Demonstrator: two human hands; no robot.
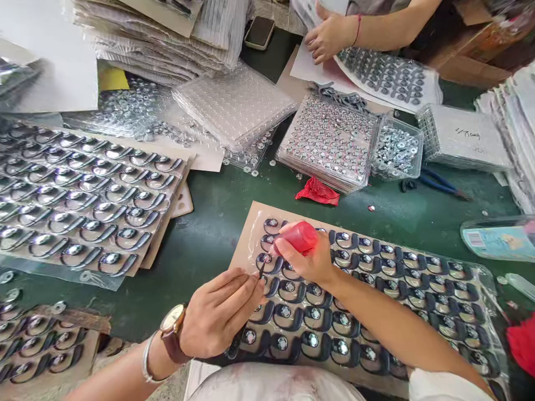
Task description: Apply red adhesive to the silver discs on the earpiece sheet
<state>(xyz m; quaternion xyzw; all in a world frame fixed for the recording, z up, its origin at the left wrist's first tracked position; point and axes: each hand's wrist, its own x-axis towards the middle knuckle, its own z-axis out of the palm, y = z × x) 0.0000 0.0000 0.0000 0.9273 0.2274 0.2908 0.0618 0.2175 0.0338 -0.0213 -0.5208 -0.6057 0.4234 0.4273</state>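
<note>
A pale, stained garment (276, 381) fills the bottom edge, nearest the camera. Just beyond it the left hand (225, 312), with a watch (173, 318) at its wrist, has its fingers drawn together around a thin dark tool (262, 271), tip toward the rows of pieces. The tool looks slim and stiff, likely light; a pinch back from the point should steady it, as the fine tip could bend or scratch.

The right hand (312, 262) is curled around a red bottle (304, 236), tilted above the upper left corner of the card, rounded base up. Its surface is smooth and bright. It is probably light and soft-walled, best held about the middle, where a hard squeeze might force out too much. Its nozzle end is mostly covered by fingers, so I cannot tell whether it touches a piece.

Under both hands lies the card (249, 236), tan, with glossy clear film and rows of dark curved pieces (314, 314) bearing shiny centres. It should flex, and the film may slip; the bare margin is the safer hold.

Farther off lie a crumpled red cloth (318, 192) and a stud-filled tray (328, 145).
</note>
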